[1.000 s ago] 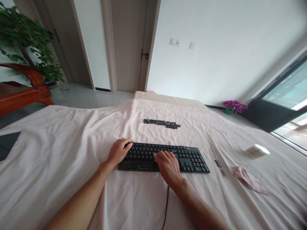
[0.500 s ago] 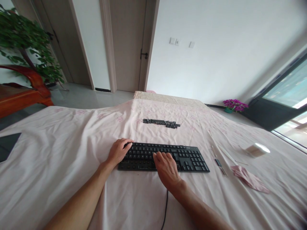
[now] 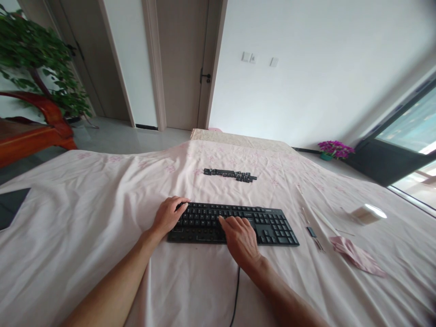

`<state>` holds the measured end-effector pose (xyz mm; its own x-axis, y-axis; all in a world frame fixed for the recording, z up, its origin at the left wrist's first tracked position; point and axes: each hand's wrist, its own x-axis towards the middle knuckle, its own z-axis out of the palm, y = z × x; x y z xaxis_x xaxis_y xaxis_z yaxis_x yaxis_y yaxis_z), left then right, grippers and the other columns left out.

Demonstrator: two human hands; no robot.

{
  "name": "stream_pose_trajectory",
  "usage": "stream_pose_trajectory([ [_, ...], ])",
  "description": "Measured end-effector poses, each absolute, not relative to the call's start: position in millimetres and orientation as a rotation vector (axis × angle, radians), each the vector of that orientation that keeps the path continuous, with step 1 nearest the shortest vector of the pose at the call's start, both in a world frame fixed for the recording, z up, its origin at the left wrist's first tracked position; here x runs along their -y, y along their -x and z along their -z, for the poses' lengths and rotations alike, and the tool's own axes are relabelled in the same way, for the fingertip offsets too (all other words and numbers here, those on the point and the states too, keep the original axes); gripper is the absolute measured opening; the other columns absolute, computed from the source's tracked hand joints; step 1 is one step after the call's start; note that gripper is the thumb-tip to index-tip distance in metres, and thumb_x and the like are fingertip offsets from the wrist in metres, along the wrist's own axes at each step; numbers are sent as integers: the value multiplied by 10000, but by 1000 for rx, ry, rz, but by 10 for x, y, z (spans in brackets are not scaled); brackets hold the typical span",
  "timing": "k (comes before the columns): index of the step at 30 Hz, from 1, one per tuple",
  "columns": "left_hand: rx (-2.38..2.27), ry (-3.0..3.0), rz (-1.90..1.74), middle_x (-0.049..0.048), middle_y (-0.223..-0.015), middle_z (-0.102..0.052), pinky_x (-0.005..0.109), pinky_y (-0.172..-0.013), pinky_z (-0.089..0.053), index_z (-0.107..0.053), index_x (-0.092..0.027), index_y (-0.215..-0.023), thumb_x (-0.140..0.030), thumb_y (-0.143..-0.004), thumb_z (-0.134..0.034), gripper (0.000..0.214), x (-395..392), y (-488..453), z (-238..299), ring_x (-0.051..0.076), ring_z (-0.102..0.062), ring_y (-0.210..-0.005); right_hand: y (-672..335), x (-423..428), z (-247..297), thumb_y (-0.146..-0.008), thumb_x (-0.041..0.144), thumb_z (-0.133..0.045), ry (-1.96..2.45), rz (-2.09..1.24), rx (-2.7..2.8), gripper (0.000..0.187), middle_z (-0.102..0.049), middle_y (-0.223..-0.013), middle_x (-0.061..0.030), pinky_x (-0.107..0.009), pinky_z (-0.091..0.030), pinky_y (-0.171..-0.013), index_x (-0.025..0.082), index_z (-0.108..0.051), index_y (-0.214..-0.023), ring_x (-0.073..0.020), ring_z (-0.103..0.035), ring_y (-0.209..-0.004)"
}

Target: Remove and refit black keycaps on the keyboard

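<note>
A black keyboard [image 3: 204, 218] lies on the pink cloth; its lowest rows at the front left show bare sockets without keycaps. My left hand [image 3: 167, 214] is closed on the keyboard's left end, thumb on top near the back corner. Over the middle of the keys sits my right hand [image 3: 241, 238], its fingers curled down and the thumb to the left. Whatever is under those fingertips is hidden. Behind the keyboard, loose black keycaps [image 3: 226, 173] lie in a row, bunched at the right end. A cable [image 3: 236, 295] runs from below the right wrist towards me.
To the right are a small tool with a dark handle [image 3: 311, 231], a crumpled pink cloth [image 3: 356, 255] and a white container [image 3: 368, 213]. A dark flat object [image 3: 12, 206] lies at the left edge. A wooden chair [image 3: 37, 122] stands beyond.
My right hand has shifted slightly to the right over the keys, fingers still curled. My left hand stays on the keyboard's left end. The view has turned very slightly.
</note>
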<state>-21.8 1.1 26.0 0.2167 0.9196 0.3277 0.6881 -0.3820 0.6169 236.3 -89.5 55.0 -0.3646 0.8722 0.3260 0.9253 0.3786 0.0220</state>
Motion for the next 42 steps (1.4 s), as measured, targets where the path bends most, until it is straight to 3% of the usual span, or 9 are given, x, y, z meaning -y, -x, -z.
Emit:
stream_pose_trajectory([
  [8, -1498, -2170, -958, 5, -1038, -679, 330, -930, -425, -671, -267, -1026, -352, -894, -438, 282, -19, 224, -234, 198, -585, -1004, -2396, 938, -542, -913, 167, -521, 1521, 243, 2316, 289, -666, -869, -26, -319, -318, -725, 245, -619, -1173, -160, -536, -781],
  [13, -1496, -2175, -953, 5, -1033, -682, 330, -922, -429, -675, -270, -1015, -353, -889, -445, 276, -26, 224, -235, 198, -590, -999, -2373, 969, -586, -925, 253, -533, 1518, 141, 2238, 185, -675, -882, -6, -306, -322, -734, 283, -678, -1037, -148, -560, -806],
  [18, -1499, -2175, -953, 5, -1033, -682, 332, -921, -430, -678, -268, -1010, -359, -891, -438, 283, -32, 229, -225, 198, -590, -995, -2350, 968, -607, -877, 312, -608, 1577, 39, 2228, 168, -673, -918, 0, -298, -338, -759, 293, -682, -1026, -156, -568, -848],
  [26, -1507, -2175, -942, 4, -1030, -683, 335, -921, -430, -676, -273, -1017, -366, -891, -437, 286, -28, 227, -229, 200, -587, -996, -2388, 909, -616, -923, 269, -524, 1639, -39, 2179, 181, -662, -862, 7, -257, -366, -748, 285, -703, -928, -130, -574, -817],
  [33, -1507, -2175, -947, 9, -1031, -682, 338, -924, -429, -675, -267, -1021, -357, -892, -435, 287, -21, 226, -246, 201, -588, -994, -2365, 930, -607, -926, 271, -511, 1594, -73, 2124, 192, -656, -893, -4, -242, -392, -783, 281, -690, -995, -138, -576, -846],
  [39, -1502, -2177, -948, 7, -1033, -682, 338, -926, -431, -673, -269, -1026, -357, -893, -436, 286, -27, 226, -239, 201, -587, -1002, -2313, 938, -612, -856, 351, -619, 1636, -50, 2110, 144, -655, -897, -6, -256, -407, -787, 283, -695, -957, -162, -577, -871],
  [42, -1504, -2174, -953, 7, -1035, -682, 336, -926, -431, -674, -271, -1027, -354, -892, -435, 287, -28, 228, -231, 199, -589, -1001, -2326, 918, -606, -876, 318, -590, 1665, -94, 2106, 129, -656, -896, 1, -248, -413, -786, 287, -699, -936, -154, -577, -876],
])
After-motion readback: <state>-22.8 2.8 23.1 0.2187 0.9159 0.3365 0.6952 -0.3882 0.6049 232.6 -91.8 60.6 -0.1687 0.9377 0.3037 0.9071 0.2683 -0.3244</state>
